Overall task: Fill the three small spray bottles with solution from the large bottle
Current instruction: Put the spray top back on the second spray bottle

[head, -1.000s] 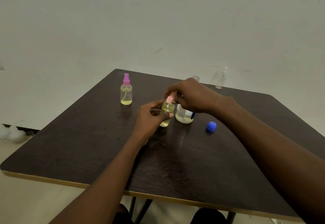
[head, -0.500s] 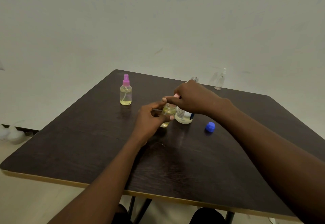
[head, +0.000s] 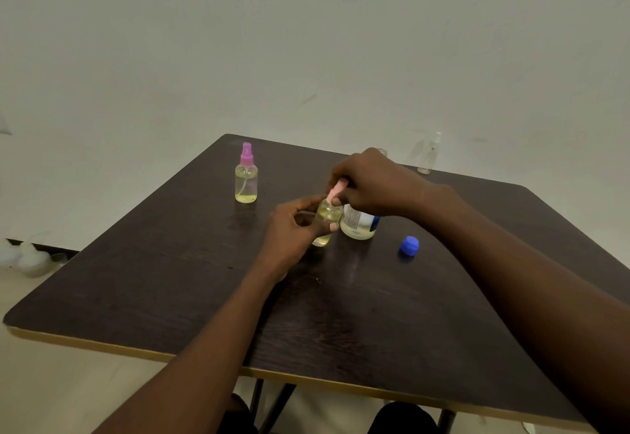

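At the table's middle my left hand [head: 293, 229] grips a small spray bottle [head: 326, 219] holding yellow liquid. My right hand [head: 371, 183] pinches its light pink spray cap [head: 335, 191] on top of the neck. Right behind it stands the large bottle [head: 358, 224] with a white and blue label, mostly hidden by my right hand; its blue cap [head: 409, 246] lies on the table to the right. A filled small bottle with a purple-pink sprayer [head: 246, 174] stands upright at the back left. A clear spray bottle [head: 430, 154] stands at the far edge.
The dark wooden table [head: 170, 280] has a light edge band along the front. A small clear object [head: 382, 151] peeks out behind my right hand at the far edge. Pale plastic items [head: 30, 258] lie on the floor at the left by the wall.
My right hand has kept working the pink cap on the bottle, first covering it, now lifted slightly so the cap shows. The left hand has held the bottle in place.
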